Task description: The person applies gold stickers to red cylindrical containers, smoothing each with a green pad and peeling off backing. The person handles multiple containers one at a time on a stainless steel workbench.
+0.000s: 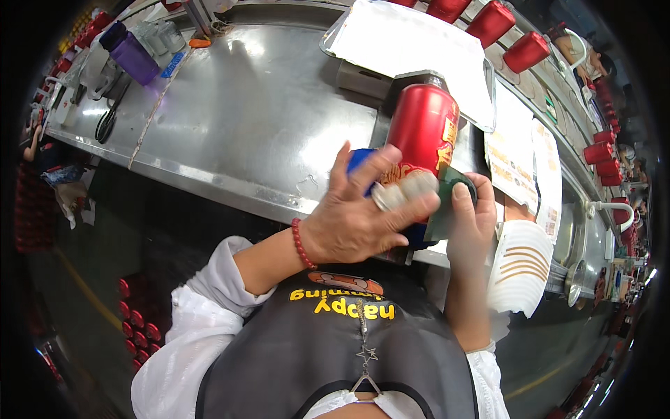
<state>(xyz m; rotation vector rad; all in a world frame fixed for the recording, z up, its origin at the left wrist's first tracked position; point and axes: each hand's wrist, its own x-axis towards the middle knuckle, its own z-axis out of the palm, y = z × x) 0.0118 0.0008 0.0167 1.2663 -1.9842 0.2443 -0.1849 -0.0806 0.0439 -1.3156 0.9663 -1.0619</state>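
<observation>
A shiny red metal bottle [422, 122] with gold print lies in a holder at the bench edge, its neck pointing away from me. Blue parts [359, 160] of that holder show beside the bottle. My left hand [359, 209] reaches over the near end of the bottle with its fingers spread; whitish wrapping [405, 192] covers some of them, smeared by motion. Between thumb and fingers, my right hand [474, 209] pinches a dark green, see-through sheet [443, 206] against the bottle's right side. A dark curved edge shows by those fingers; what it is, I cannot tell.
A white-covered tray [412, 56] stands behind the bottle. More red bottles [527, 52] line the far right. Printed sheets [513, 150] and a stack of white curved pieces [520, 265] sit to my right. Far left are a purple bottle [132, 56] and black scissors [108, 122].
</observation>
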